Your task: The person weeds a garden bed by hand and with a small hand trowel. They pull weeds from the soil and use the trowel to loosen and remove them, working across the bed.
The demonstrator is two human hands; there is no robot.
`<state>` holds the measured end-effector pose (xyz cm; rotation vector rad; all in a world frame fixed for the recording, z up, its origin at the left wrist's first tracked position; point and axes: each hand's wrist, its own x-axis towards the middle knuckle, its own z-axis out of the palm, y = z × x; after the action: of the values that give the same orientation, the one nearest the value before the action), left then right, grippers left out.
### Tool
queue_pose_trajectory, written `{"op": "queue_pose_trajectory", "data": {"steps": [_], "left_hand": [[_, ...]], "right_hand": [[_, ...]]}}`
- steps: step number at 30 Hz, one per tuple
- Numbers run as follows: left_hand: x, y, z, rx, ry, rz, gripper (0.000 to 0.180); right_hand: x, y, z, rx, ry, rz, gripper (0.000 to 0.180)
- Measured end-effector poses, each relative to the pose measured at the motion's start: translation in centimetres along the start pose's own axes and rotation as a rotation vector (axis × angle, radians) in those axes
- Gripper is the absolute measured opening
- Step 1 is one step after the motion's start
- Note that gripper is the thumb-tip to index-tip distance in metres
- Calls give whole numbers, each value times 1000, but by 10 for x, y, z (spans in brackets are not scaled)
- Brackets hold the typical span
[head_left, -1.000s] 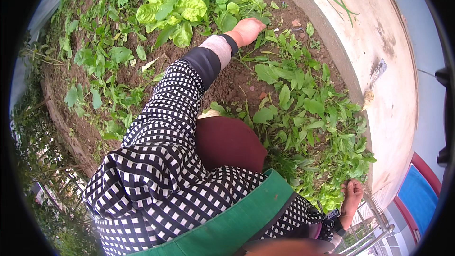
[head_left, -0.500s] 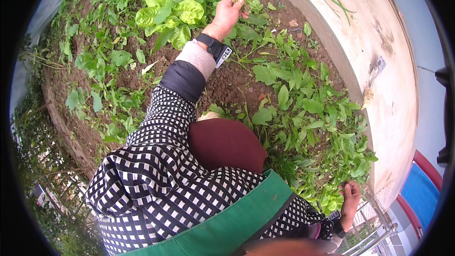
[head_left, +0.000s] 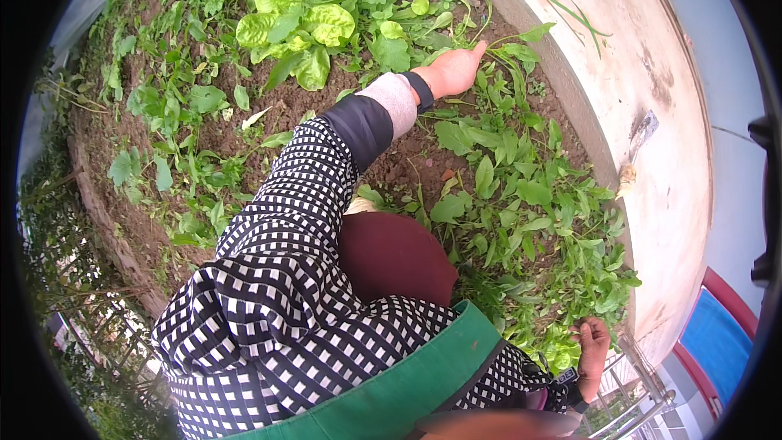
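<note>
**Left hand reaches into leafy bed by the wall**

The left hand (head_left: pixel 453 72) stretches forward, fingers pressed together and pointing right, touching a leafy stem (head_left: pixel 515 53) just beside the concrete wall (head_left: pixel 652 98). Half a second ago it hovered nearer the pale lettuce (head_left: pixel 305 24). The right hand (head_left: pixel 593 342), curled, rests in greens at the bed's near edge.

Right hand's (head_left: pixel 592 352) fingertips hidden among leaves (head_left: pixel 562 310)
</note>
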<state>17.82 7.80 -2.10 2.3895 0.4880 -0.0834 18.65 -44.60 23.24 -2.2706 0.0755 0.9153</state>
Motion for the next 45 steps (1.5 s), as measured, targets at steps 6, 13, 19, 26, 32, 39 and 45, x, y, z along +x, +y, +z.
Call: {"op": "queue_pose_trajectory", "data": {"steps": [6,13,19,26,32,39,45], "left_hand": [[-40,-2,-10,-108,252,363,41],[-17,-47,-56,-156,809,-86,14],[36,-74,-48,291,84,-220,21],[-9,-76,-34,271,-171,-124,14],[-21,-73,-48,-44,242,-18,26],[-26,-126,-81,299,220,-344,28],[-89,-182,-115,187,407,-567,32]], "right_hand": [[2,2,-2,10,-26,3,17],[1,4,-3,0,-29,14,18],[3,0,-2,-28,-43,43,18],[1,4,-6,30,-49,86,21],[1,5,-4,21,-50,67,22],[0,6,-4,8,-25,82,22],[1,13,-7,25,-44,122,19]]}}
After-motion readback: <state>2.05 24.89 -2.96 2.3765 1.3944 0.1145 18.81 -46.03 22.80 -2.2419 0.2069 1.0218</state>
